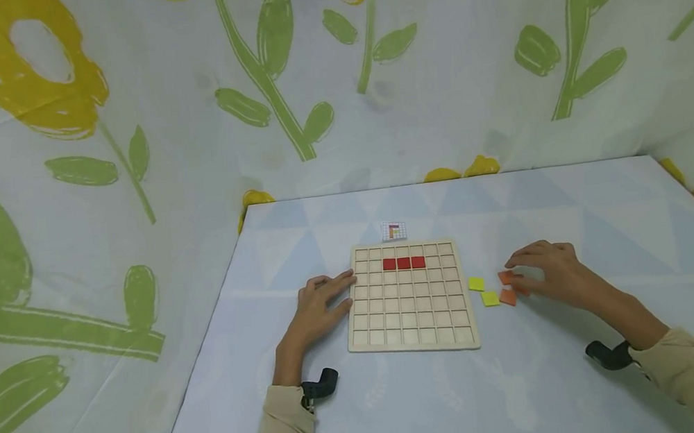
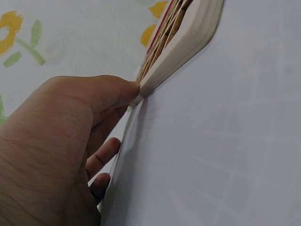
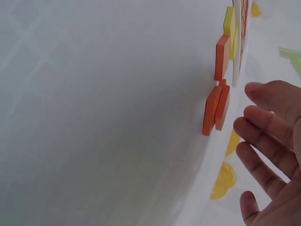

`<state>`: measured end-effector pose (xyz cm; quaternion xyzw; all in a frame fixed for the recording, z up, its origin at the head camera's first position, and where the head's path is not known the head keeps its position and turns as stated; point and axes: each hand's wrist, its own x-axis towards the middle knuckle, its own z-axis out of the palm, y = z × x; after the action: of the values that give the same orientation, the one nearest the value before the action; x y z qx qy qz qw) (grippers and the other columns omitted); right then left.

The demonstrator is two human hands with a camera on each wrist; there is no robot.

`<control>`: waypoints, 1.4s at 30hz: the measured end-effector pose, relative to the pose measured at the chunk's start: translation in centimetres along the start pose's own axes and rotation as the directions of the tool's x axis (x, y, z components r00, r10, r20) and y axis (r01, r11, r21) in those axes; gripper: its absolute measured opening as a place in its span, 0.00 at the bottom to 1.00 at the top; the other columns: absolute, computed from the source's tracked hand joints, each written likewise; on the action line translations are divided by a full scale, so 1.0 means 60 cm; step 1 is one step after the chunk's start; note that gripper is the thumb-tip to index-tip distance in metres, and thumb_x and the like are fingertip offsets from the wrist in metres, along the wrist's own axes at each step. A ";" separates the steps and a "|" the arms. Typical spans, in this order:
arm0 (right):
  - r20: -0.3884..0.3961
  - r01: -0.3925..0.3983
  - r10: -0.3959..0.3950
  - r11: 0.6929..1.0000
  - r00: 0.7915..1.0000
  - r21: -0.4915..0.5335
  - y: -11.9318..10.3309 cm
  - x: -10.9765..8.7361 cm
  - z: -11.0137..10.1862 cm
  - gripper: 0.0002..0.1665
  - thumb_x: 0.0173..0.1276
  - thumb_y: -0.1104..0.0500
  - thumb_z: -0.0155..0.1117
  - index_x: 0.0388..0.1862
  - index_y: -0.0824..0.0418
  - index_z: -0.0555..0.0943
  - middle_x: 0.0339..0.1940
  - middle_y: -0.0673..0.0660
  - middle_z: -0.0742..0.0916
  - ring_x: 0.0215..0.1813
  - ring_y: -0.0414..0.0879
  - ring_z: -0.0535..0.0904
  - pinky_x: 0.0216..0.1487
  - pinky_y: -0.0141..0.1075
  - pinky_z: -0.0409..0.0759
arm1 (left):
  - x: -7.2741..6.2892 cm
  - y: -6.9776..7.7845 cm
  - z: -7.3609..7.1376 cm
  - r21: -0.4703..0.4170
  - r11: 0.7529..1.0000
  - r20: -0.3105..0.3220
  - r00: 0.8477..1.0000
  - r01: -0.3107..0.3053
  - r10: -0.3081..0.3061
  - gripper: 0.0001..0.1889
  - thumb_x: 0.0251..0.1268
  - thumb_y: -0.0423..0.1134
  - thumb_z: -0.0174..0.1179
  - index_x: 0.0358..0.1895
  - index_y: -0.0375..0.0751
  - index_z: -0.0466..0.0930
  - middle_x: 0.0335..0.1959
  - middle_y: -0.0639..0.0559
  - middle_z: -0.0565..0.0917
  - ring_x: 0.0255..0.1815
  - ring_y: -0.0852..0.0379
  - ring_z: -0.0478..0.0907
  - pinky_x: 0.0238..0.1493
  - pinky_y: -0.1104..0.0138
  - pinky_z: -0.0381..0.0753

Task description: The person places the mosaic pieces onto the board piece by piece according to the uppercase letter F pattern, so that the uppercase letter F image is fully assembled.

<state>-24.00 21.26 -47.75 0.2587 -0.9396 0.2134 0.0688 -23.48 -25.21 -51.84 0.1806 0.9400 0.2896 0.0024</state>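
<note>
A square wooden grid board [image 1: 415, 304] lies flat, with a row of 3 red tiles [image 1: 404, 263] in its upper part. The left hand [image 1: 315, 313] rests at the board's left edge, its thumb touching the side wall [image 2: 183, 54] in the left wrist view. To the right of the board lie 2 yellow tiles [image 1: 490, 299] and a small group of orange tiles [image 1: 508, 297]. Over the orange tiles hovers the right hand [image 1: 556, 273], fingers apart and relaxed. In the right wrist view nothing is between its fingers, and the orange tiles [image 3: 210, 110] lie just beyond the fingertips.
A small printed card [image 1: 394, 231] with a coloured grid pattern lies behind the board. The pale patterned tabletop [image 1: 465, 400] reaches back to a flower-print cloth [image 1: 456, 115], which also hangs along the left side.
</note>
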 end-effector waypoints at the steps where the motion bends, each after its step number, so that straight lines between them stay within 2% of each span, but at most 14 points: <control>1: 0.010 -0.005 0.005 1.000 1.000 0.000 0.001 -0.002 -0.001 0.17 0.57 0.55 0.79 0.44 0.58 0.88 0.47 0.58 0.87 0.55 0.58 0.76 0.48 0.60 0.61 | 0.000 0.001 0.000 -0.002 1.000 0.005 1.000 0.003 -0.003 0.25 0.74 0.50 0.57 0.72 0.59 0.72 0.74 0.67 0.66 0.70 0.47 0.60 0.66 0.47 0.55; 4: 0.016 0.000 0.000 1.000 1.000 -0.008 0.005 -0.007 -0.002 0.17 0.55 0.54 0.80 0.43 0.56 0.89 0.45 0.56 0.87 0.53 0.57 0.77 0.48 0.60 0.61 | 0.000 0.002 -0.001 -0.005 1.000 0.017 1.000 0.015 -0.015 0.25 0.74 0.50 0.56 0.73 0.60 0.71 0.75 0.68 0.65 0.70 0.49 0.60 0.66 0.48 0.54; 11: -0.018 0.074 -0.075 0.996 0.997 -0.046 0.019 -0.011 0.006 0.15 0.50 0.58 0.83 0.39 0.53 0.90 0.39 0.49 0.89 0.47 0.52 0.80 0.43 0.57 0.64 | -0.001 0.003 -0.002 -0.001 1.000 0.012 1.000 0.017 -0.017 0.25 0.74 0.50 0.57 0.73 0.59 0.71 0.75 0.66 0.66 0.70 0.48 0.60 0.65 0.47 0.55; 16: -0.033 0.103 -0.105 0.993 0.994 -0.064 0.022 -0.007 0.012 0.14 0.49 0.59 0.83 0.36 0.53 0.90 0.37 0.49 0.89 0.45 0.52 0.81 0.42 0.58 0.67 | 0.000 0.001 -0.001 -0.008 1.000 0.011 1.000 0.010 -0.010 0.25 0.75 0.50 0.56 0.73 0.60 0.71 0.75 0.68 0.65 0.69 0.49 0.60 0.64 0.48 0.55; 22: -0.062 0.115 -0.118 0.992 0.991 -0.046 0.017 -0.003 0.013 0.12 0.48 0.60 0.83 0.33 0.52 0.90 0.35 0.48 0.89 0.44 0.51 0.81 0.43 0.59 0.65 | 0.000 -0.003 0.003 -0.010 1.000 -0.007 1.000 -0.013 0.013 0.25 0.74 0.49 0.57 0.72 0.58 0.72 0.74 0.65 0.67 0.68 0.48 0.61 0.63 0.47 0.57; 33: -0.085 0.135 -0.133 0.991 0.988 0.019 -0.011 0.018 0.007 0.13 0.51 0.62 0.81 0.36 0.54 0.89 0.37 0.48 0.87 0.48 0.52 0.77 0.49 0.61 0.61 | 0.000 -0.001 -0.002 0.005 1.000 -0.011 1.000 -0.017 0.017 0.25 0.75 0.51 0.56 0.72 0.57 0.72 0.74 0.65 0.67 0.68 0.47 0.61 0.62 0.47 0.57; 42: -0.049 0.128 -0.126 0.991 0.991 0.034 -0.032 0.043 0.011 0.13 0.54 0.65 0.78 0.38 0.55 0.89 0.40 0.50 0.88 0.51 0.55 0.77 0.53 0.62 0.59 | -0.002 0.002 -0.001 -0.003 1.000 -0.011 1.000 -0.017 0.017 0.25 0.74 0.50 0.56 0.72 0.56 0.72 0.74 0.63 0.67 0.68 0.47 0.61 0.60 0.48 0.58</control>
<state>-25.22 18.32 -47.01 0.3143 -0.9152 0.2320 0.0994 -23.32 -25.17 -51.73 0.1868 0.9379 0.2923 -0.0051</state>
